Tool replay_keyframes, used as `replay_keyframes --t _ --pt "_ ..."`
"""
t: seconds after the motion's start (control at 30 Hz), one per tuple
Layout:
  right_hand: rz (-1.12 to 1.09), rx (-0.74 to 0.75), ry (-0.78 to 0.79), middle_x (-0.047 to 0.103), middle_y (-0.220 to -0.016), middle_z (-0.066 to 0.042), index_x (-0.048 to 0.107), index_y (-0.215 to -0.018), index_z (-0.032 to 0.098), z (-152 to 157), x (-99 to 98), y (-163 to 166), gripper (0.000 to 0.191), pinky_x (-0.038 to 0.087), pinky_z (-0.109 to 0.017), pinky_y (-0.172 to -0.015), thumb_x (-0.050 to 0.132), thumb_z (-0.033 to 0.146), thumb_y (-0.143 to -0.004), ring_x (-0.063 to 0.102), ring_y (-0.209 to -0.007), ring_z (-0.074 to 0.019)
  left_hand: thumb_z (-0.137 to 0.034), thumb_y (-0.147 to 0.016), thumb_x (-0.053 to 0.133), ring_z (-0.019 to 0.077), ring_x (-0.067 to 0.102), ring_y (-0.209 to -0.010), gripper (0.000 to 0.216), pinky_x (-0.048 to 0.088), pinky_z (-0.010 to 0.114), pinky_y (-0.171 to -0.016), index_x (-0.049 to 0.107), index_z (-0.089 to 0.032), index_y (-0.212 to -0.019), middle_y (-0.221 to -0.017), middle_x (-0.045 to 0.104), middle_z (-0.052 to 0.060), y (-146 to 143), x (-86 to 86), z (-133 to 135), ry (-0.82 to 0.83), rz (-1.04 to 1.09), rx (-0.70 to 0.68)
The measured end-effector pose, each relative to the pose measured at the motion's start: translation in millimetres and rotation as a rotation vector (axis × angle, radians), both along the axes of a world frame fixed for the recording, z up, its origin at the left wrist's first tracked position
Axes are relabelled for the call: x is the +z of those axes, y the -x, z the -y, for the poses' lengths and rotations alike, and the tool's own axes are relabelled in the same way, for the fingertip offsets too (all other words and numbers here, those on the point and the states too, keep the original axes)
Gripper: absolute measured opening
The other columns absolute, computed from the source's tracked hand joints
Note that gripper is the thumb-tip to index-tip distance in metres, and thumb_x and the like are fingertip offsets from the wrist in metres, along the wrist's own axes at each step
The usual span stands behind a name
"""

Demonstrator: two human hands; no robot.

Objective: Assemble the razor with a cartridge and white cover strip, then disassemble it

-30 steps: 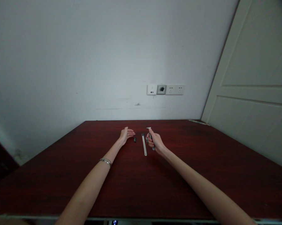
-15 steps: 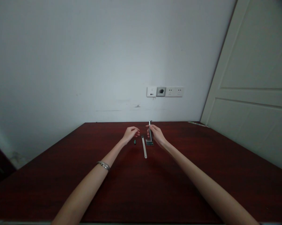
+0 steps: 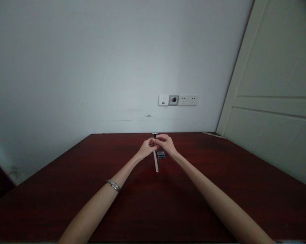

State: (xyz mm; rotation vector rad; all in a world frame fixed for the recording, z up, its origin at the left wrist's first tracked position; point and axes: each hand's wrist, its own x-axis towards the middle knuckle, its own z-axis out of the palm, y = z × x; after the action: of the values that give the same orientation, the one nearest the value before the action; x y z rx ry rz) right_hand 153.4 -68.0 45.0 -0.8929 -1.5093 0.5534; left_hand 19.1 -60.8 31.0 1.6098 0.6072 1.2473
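Both hands meet over the far middle of the table. A slim tool with a dark shaft and a small T-shaped silver head, like a razor [image 3: 155, 135], stands upright between them. My right hand [image 3: 166, 143] pinches it from the right. My left hand [image 3: 145, 149] has its fingers closed at the same spot, lower down; the fingers partly hide the tool. Below the hands a flat metal strip [image 3: 156, 164] with a hole in its near end lies on the table, its far end covered. Just right of it is a small clear case [image 3: 161, 155].
The dark red wooden table [image 3: 147, 210] reaches back to a white wall [image 3: 117, 67] with sockets [image 3: 188, 100]. A pale panelled door [image 3: 277, 84] stands along the right side. A thin strip [image 3: 213, 135] lies near the table's far right corner.
My right hand has moved left with the tool, turning its head into a T shape in view. My left hand has moved right and closed at it, covering the small green-black piece.
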Motion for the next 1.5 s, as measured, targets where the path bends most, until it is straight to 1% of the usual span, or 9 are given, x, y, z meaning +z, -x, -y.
replay_keyframes --t 0.23,0.37,0.47,0.57,0.63,0.77,0.87,1.07,1.5 --pt "-0.012 0.036 0.016 0.065 -0.083 -0.003 0.069 -0.074 0.020 2.1 -2.3 4.2 0.019 0.044 -0.028 -0.077 0.071 0.034 -0.060 0.056 -0.089 -0.0175 -0.019 -0.065 0.068 0.0183 0.063 -0.074 0.014 0.048 0.028 -0.073 0.065 -0.010 -0.075 -0.075 0.069 0.005 5.9 -2.1 -2.0 -0.024 -0.111 0.123" --pt "-0.169 0.154 0.209 0.061 -0.083 -0.002 0.060 -0.105 0.020 1.4 -10.4 -0.7 0.049 0.047 -0.025 -0.063 0.071 0.036 -0.061 0.059 -0.072 -0.0136 -0.025 -0.068 0.068 0.0185 0.064 -0.071 0.019 0.049 0.028 -0.068 0.066 -0.010 -0.079 -0.072 0.069 0.007 13.7 2.6 7.0 0.016 -0.134 0.093" --pt "-0.191 0.160 0.343 0.056 -0.066 0.003 0.054 -0.108 0.018 2.4 -20.1 -9.6 0.047 0.044 -0.023 -0.052 0.063 0.039 -0.067 0.055 -0.058 -0.0115 -0.027 -0.068 0.069 0.0181 0.064 -0.065 0.023 0.049 0.028 -0.063 0.065 -0.010 -0.082 -0.070 0.068 0.007 20.6 6.0 11.8 0.083 -0.090 0.111" --pt "0.106 -0.009 0.281 0.053 -0.059 0.004 0.059 -0.092 0.017 6.1 -30.4 -17.2 0.025 0.042 -0.023 -0.053 0.057 0.032 -0.072 0.052 -0.055 -0.0119 -0.029 -0.068 0.069 0.0169 0.064 -0.059 0.024 0.049 0.027 -0.060 0.063 -0.009 -0.080 -0.066 0.067 0.007 24.7 5.9 11.5 0.116 -0.048 0.149" --pt "0.381 -0.130 0.243 0.058 -0.065 0.001 0.060 -0.088 0.018 11.9 -35.3 -17.6 0.018 0.041 -0.024 -0.060 0.054 0.028 -0.074 0.055 -0.062 -0.0130 -0.030 -0.068 0.070 0.0163 0.063 -0.057 0.024 0.049 0.027 -0.059 0.062 -0.009 -0.079 -0.065 0.066 0.007 25.5 4.2 9.8 0.120 -0.046 0.159" --pt "0.846 -0.273 0.297 0.065 -0.088 -0.006 0.055 -0.100 0.021 29.0 -38.3 -5.0 0.026 0.040 -0.027 -0.065 0.048 0.037 -0.081 0.061 -0.079 -0.0192 -0.029 -0.069 0.068 0.0159 0.063 -0.056 0.023 0.048 0.026 -0.057 0.063 -0.009 -0.079 -0.065 0.066 0.007 25.3 0.1 6.6 0.114 -0.078 0.156" --pt "1.048 -0.315 0.282 0.065 -0.097 -0.011 0.051 -0.104 0.020 39.0 -37.9 9.4 0.029 0.041 -0.031 -0.067 0.044 0.038 -0.083 0.062 -0.086 -0.0242 -0.029 -0.069 0.068 0.0156 0.063 -0.055 0.023 0.049 0.026 -0.057 0.063 -0.010 -0.079 -0.065 0.066 0.006 25.5 -2.1 4.7 0.114 -0.096 0.137" --pt "1.140 -0.343 0.286 0.063 -0.101 -0.014 0.049 -0.109 0.018 43.9 -39.6 25.6 0.030 0.043 -0.034 -0.070 0.044 0.032 -0.083 0.061 -0.091 -0.0270 -0.030 -0.067 0.070 0.0148 0.062 -0.054 0.024 0.048 0.025 -0.055 0.063 -0.010 -0.077 -0.063 0.066 0.006 25.3 -3.2 3.2 0.119 -0.105 0.129" --pt "1.141 -0.314 0.265 0.064 -0.099 -0.016 0.048 -0.113 0.016 41.2 -44.5 26.1 0.033 0.044 -0.036 -0.071 0.039 0.023 -0.082 0.061 -0.091 -0.0283 -0.032 -0.071 0.066 0.0161 0.063 -0.056 0.023 0.048 0.026 -0.056 0.063 -0.010 -0.078 -0.066 0.066 0.007 28.7 -3.8 3.0 0.060 -0.135 0.158"
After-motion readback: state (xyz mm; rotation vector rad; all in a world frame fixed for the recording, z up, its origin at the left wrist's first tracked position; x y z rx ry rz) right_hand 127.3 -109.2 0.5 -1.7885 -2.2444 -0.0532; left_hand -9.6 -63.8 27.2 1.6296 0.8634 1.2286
